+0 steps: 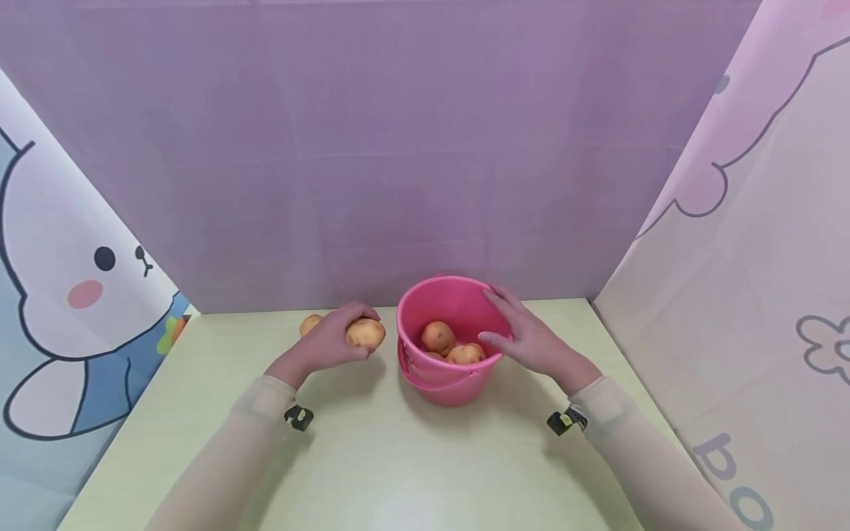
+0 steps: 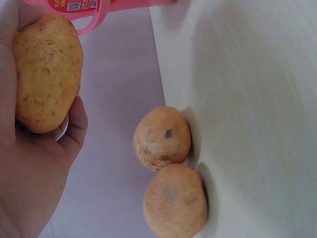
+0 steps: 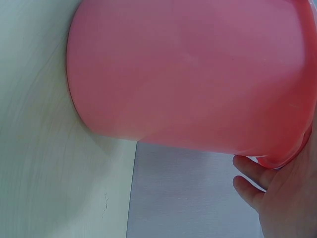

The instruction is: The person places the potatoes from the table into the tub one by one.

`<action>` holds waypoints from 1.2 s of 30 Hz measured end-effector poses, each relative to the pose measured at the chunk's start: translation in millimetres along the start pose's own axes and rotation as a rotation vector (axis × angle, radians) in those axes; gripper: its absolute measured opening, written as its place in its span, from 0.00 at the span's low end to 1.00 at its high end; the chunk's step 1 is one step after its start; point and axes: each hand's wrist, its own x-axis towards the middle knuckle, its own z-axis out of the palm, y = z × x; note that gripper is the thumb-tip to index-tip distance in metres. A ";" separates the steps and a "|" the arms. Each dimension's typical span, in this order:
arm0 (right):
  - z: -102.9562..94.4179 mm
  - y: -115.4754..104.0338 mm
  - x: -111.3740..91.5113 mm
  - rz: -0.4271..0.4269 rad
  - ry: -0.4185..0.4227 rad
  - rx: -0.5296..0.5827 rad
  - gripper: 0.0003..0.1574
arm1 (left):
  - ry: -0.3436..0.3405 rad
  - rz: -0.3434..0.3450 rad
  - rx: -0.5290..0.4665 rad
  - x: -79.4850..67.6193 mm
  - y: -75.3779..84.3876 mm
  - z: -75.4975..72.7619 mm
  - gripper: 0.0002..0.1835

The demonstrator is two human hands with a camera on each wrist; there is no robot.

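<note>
My left hand [image 1: 332, 341] grips a yellow-brown potato [image 2: 48, 72] above the table, left of a pink bucket [image 1: 451, 387]. Two more potatoes lie side by side below that hand in the left wrist view: one with a dark spot [image 2: 162, 139] and another with a greyish patch [image 2: 176, 203]. In the head view, one potato [image 1: 310, 323] peeks out behind the left hand. The bucket stands upright with several potatoes [image 1: 438, 337] inside. At its right rim rests my right hand [image 1: 534, 343], thumb and fingers spread; two fingertips [image 3: 242, 163] show outside the rim.
The pale wooden table [image 1: 412, 472] meets a purple cloth backdrop [image 1: 398, 147] right behind the bucket. Printed panels rise on both sides, a cartoon animal one [image 1: 73, 295] at left and a pink-and-white one [image 1: 750, 295] at right. The bucket's handle [image 1: 438, 383] hangs down in front.
</note>
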 end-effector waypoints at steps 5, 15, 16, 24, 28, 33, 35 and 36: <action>-0.1 -0.2 0.4 -0.002 0.000 -0.007 0.60 | 0.013 0.012 0.022 0.6 11.3 -6.8 0.27; -0.8 -1.2 1.0 -0.005 -0.001 -0.005 0.61 | 0.040 0.057 -0.009 7.4 31.3 -23.1 0.27; -1.0 -1.4 0.9 -0.005 -0.001 -0.005 0.61 | 0.042 0.060 -0.014 8.0 32.6 -24.3 0.27; -1.5 -2.1 0.3 0.006 -0.002 -0.003 0.62 | 0.045 0.056 -0.041 12.7 47.0 -30.7 0.27; -0.8 -2.2 0.1 0.010 -0.005 0.000 0.61 | 0.047 0.054 -0.043 18.7 56.8 -32.1 0.27; -0.6 -1.6 0.0 0.011 -0.005 0.003 0.60 | 0.034 0.068 -0.017 28.4 69.4 -31.8 0.27; -0.1 -0.3 0.1 0.005 -0.003 0.000 0.60 | 0.020 0.070 -0.026 31.4 73.6 -30.9 0.26; 0.3 0.4 0.1 -0.001 -0.002 0.001 0.60 | 0.014 0.072 -0.028 32.8 75.1 -30.5 0.26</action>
